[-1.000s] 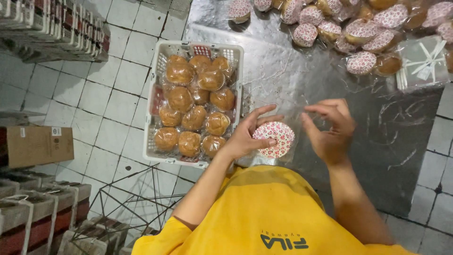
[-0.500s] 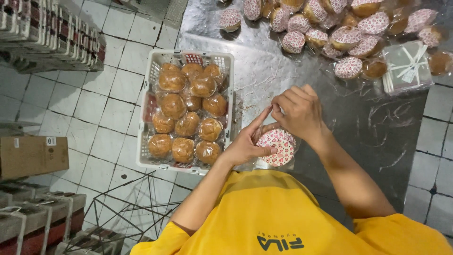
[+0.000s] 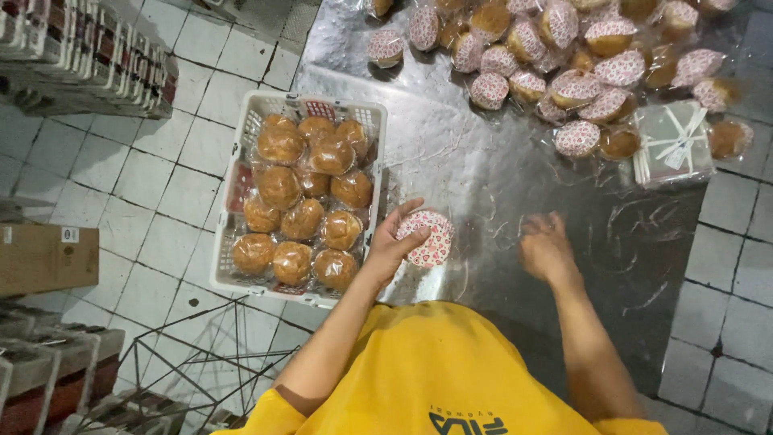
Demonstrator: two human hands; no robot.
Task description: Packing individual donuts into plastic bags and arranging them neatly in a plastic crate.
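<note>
Twelve round golden buns, each wrapped in clear glossy film, fill the white plastic lattice basket (image 3: 241,173) standing on the pale tiled floor. One more wrapped bun (image 3: 429,238), its patterned red-and-white paper base turned up, sits in the left hand (image 3: 392,246), whose fingers curl closed around its rim just beside the basket's right wall, above the shiny metal table (image 3: 451,145). Open and holding nothing, the right hand (image 3: 547,248) hovers over the crinkled, reflective metal surface, fingers loosely bent. Roughly twenty similar wrapped buns (image 3: 555,48) lie heaped at the table's far edge, next to one flat square packet (image 3: 672,145) tied with white ribbon.
</note>
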